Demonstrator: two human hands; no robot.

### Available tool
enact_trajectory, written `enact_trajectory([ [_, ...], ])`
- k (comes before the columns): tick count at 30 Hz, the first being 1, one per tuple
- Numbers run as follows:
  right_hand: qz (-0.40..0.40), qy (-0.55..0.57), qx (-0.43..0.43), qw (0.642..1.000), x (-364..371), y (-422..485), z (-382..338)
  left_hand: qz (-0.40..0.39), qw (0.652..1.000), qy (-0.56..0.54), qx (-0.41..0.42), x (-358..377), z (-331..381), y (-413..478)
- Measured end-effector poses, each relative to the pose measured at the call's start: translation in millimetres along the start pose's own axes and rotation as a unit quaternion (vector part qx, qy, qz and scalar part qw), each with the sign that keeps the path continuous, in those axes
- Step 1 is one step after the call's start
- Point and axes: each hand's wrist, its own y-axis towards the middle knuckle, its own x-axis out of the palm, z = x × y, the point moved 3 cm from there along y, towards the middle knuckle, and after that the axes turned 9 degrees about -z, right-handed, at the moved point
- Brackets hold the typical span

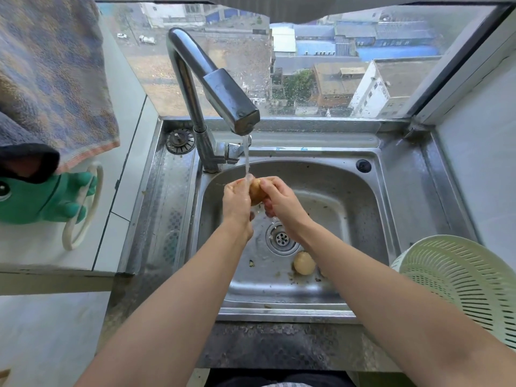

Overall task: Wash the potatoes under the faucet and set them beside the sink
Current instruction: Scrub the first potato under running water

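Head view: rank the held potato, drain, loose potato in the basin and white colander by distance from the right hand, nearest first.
1. Held potato: gripped by the right hand, under the water.
2. Drain: basin floor, by the wrist.
3. Loose potato: basin floor, beyond the drain.
4. White colander: right of the sink.

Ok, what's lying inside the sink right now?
One loose potato near the drain, plus dirt specks on the sink floor. The left hand and right hand grip a second potato under the water. The right forearm covers the spot beside it; more may hide there.
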Motion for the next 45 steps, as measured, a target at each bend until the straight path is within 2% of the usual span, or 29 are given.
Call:
enact_trajectory([
  [3,-0.05,-0.034,-0.02,0.998,2.9,-3.9,2.2,0.038,0.995,-0.034,-0.084,-9.1,7.0,5.9],
  [5,-0.044,-0.049,-0.018,0.998,0.2,-2.5,0.8,0.004,0.998,-0.009,-0.058,-9.7,8.4,6.1],
  [8,0.046,-0.073,0.004,0.996,-6.4,10.0,-6.8,-0.087,0.995,0.035,0.03,-2.3,3.1,-2.9],
  [11,0.042,-0.112,0.024,0.992,-5.9,12.8,-8.4,-0.065,0.995,0.08,0.005,-6.2,1.0,0.6],
  [13,-0.016,-0.069,0.012,0.997,2.1,8.6,-4.6,-0.034,0.993,0.108,-0.007,-9.2,3.7,1.1],
  [15,-0.038,0.009,-0.014,0.999,7.2,6.8,-0.2,-0.021,0.992,0.122,-0.003,-9.7,3.5,1.7],
  [19,0.028,0.101,-0.01,0.994,8.1,10.9,-0.5,-0.105,0.982,0.146,0.051,-4.1,0.9,-2.6],
  [22,0.028,0.113,-0.011,0.993,11.3,8.8,-0.4,-0.079,0.984,0.152,0.048,-4.9,3.1,-1.8],
  [25,-0.017,0.118,-0.022,0.993,16.3,4.0,4.0,-0.018,0.995,0.094,-0.032,-12.0,-0.4,1.9],
  [27,-0.009,0.13,-0.028,0.991,15.6,3.4,3.5,-0.044,0.994,0.085,-0.047,-12.1,-2.3,-1.5],
  [29,0.042,0.116,-0.022,0.992,13.8,3.5,-0.5,-0.097,0.988,0.115,-0.019,-8.7,-3.6,-6.3],
  [31,0.063,0.099,-0.023,0.993,13.6,4.7,-1.3,-0.088,0.985,0.15,-0.01,-8.0,-1.8,-9.2],
  [35,-0.066,0.141,-0.046,0.987,20.4,1.5,-3.2,-0.031,0.982,0.165,-0.082,-17.0,1.0,-8.8],
  [37,-0.071,0.132,-0.041,0.988,22.3,0.1,-5.1,-0.04,0.976,0.193,-0.097,-18.6,2.3,-12.5],
  [42,0.09,0.081,0.027,0.992,25.2,10.3,-2.7,-0.065,0.956,0.284,0.017,-10.6,-2.8,-12.1],
  [43,0.089,0.079,0.036,0.992,24.6,11.2,-1.0,-0.049,0.956,0.289,0.028,-11.5,-3.6,-11.2],
  [45,0.036,0.064,0.014,0.997,22.0,12.3,2.0,-0.01,0.956,0.292,0.027,-16.2,-3.4,-9.4],
])
